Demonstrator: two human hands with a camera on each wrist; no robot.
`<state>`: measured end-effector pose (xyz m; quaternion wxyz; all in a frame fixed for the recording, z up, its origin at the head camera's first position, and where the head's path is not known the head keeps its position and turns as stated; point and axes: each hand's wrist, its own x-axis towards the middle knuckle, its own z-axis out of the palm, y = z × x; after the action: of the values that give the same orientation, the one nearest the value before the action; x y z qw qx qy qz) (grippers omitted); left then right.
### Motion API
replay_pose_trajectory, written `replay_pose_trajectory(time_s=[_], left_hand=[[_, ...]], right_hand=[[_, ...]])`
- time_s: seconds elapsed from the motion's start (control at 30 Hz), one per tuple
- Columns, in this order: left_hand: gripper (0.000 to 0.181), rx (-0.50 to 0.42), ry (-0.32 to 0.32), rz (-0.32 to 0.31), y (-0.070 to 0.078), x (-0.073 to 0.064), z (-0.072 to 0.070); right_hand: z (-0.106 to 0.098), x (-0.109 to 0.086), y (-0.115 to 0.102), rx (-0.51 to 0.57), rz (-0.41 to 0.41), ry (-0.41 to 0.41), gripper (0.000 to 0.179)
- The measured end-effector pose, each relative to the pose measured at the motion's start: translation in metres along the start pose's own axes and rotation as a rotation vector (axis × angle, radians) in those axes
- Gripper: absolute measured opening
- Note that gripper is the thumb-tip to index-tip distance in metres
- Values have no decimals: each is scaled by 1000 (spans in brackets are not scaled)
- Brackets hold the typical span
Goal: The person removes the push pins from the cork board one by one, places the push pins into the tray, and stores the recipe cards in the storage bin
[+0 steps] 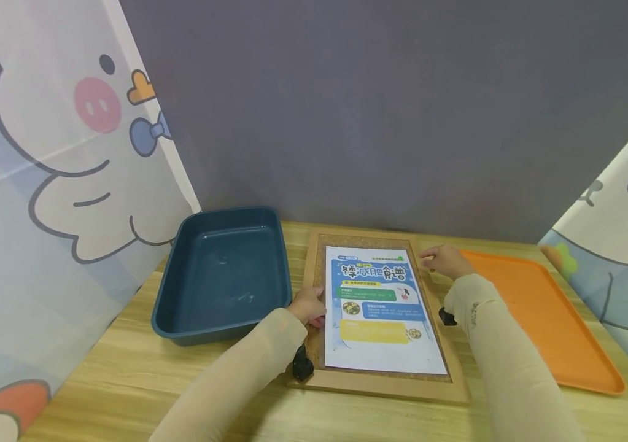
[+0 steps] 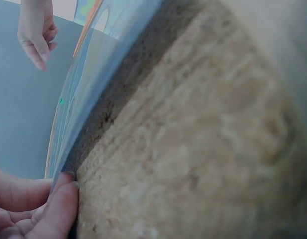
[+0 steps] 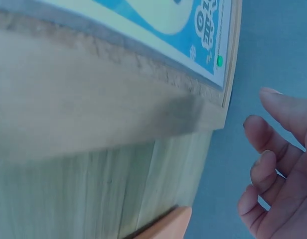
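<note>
A printed paper poster (image 1: 382,307) with blue, green and yellow blocks lies on a wood-framed cork board (image 1: 380,385). My left hand (image 1: 308,306) is at the poster's left edge; in the left wrist view, thumb and finger (image 2: 64,206) pinch that edge, which stands a little off the cork. A green pushpin (image 3: 220,61) sits in the poster's upper right corner. My right hand (image 1: 446,261) hovers by the frame's upper right side, its fingers loosely bent and holding nothing.
To the left stands a deep dark blue tray (image 1: 220,276). A flat orange tray (image 1: 546,325) lies on the right, partly behind my right sleeve. Both rest on the wood-grain table (image 1: 126,368), and a grey wall (image 1: 374,123) rises behind.
</note>
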<state>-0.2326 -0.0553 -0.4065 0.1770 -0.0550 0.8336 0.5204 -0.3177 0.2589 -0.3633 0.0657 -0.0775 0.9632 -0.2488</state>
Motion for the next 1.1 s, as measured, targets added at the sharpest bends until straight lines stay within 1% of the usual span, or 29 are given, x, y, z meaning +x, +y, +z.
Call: replay_pose_trajectory(time_s=[0.13,0.27,0.37,0.47,0.5,0.6,0.7,0.9,1.1], left_hand=[[63,5,-12,31,-1,-1,0],[62,10,-18,38,0,-1,0],[63,17,-9,30,0,0,0],[64,27,6,24,0,0,0],[63,28,8,24,0,-1,0],[63,31,6,23,1,-1,1],[63,36,1,24,1,-2,4],[62,48,10,23,2,-1,5],[61,83,16,17,0,0,3]], right_hand=[[6,5,-5,15,44,-7,36],[10,12,-9,-25,5,9,32],[15,19,-12,-29,-2,16,32],[19,26,-15,-1,42,6,32],[21,28,-16,17,69,-2,33],[24,33,-17,49,146,-18,32],[26,33,-16,71,195,-16,30],[27,34,-14,35,175,-10,28],[34,33,-13,76,186,-34,30]])
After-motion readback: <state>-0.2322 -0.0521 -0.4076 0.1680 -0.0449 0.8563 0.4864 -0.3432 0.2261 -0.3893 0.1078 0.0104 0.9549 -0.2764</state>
